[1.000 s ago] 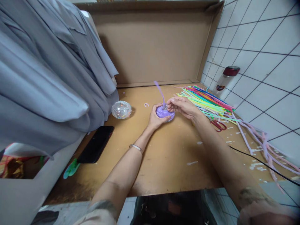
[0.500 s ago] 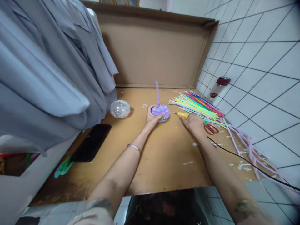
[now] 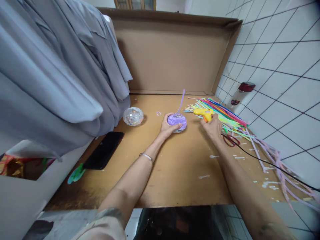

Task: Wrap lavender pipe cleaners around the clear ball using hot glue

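My left hand is wrapped round the left side of a ball covered with purple pipe cleaner, its thumb lying across the front. One purple strand sticks up from the top of the ball. On the right, my right hand grips a yellow glue gun with an orange trigger, its nozzle pointing left toward the upright strand. Under and behind the gun lies a bundle of multicoloured pipe cleaners.
A clear ball and a black phone lie at the left, near a grey cloth. Red-handled scissors, a black cord and a red-capped jar are at the right. Cardboard stands behind.
My right hand has lifted the yellow glue gun off the table and turned it, so its body now shows. The purple strand leans more to the right. The whole view has shifted slightly.
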`<state>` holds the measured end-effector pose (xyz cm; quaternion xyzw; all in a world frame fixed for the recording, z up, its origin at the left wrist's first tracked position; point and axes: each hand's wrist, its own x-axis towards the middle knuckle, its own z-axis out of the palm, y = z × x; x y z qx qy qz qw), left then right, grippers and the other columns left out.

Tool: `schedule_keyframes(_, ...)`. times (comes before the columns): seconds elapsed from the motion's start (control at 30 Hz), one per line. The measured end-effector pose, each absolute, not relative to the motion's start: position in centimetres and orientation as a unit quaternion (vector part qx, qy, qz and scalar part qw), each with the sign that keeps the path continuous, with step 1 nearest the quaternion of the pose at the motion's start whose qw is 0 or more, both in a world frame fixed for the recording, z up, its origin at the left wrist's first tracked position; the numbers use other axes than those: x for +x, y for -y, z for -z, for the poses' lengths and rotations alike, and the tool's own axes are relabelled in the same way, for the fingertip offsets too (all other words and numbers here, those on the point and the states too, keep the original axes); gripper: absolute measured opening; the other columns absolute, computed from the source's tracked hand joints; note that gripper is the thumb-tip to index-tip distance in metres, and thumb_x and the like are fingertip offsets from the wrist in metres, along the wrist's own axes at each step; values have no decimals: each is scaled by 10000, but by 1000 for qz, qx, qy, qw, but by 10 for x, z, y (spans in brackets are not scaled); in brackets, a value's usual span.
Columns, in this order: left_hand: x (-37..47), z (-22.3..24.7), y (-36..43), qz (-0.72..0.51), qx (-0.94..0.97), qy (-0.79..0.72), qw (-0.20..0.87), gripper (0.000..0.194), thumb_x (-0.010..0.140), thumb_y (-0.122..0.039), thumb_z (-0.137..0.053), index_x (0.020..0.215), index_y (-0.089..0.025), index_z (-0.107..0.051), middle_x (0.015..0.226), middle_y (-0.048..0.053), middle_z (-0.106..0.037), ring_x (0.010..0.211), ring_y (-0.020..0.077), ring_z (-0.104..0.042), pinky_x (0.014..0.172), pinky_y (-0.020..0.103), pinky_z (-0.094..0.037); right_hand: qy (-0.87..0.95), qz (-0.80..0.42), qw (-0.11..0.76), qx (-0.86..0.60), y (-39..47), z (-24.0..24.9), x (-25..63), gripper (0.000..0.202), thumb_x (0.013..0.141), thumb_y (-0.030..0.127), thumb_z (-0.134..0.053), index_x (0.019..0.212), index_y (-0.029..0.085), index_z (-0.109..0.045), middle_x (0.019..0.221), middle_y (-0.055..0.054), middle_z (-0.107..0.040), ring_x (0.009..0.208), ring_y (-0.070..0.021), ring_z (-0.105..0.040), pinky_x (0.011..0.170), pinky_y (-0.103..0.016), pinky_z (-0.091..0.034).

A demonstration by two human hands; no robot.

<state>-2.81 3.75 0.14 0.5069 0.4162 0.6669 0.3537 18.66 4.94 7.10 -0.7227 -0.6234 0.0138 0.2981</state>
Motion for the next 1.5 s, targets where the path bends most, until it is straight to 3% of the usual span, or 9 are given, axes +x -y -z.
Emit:
schedule_keyframes(0.2,-24,-4,-36,-652,521,-420,357,778,504,-369,-937,1166,-192,-569,1128,64,-690,1017,210,-673,951,325,-535,685,52,384,-617,-45,-66,181,477,793,449,-558,1175,165,-548,1051,-152,-707,934,-324,-661,736,-373,-448)
schedule_keyframes(0.6,-18,-9,-32,-629,528,-456,342,740,511,-288,-917,1172,-194,-600,1141,64,-687,1018,211,-657,947,328,-519,713,88,414,-559,-48,-54,180,463,829,528,-514,1137,184,-549,1001,-148,-715,887,-318,-655,687,-377,-453)
schedule_keyframes(1.5,-17,-10,-32,-627,544,-433,352,703,530,-252,-895,1159,-194,-586,1109,50,-685,997,203,-663,936,332,-530,729,73,392,-557,-41,-69,182,365,817,470,-530,1068,207,-567,958,-112,-712,847,-291,-639,659,-333,-395)
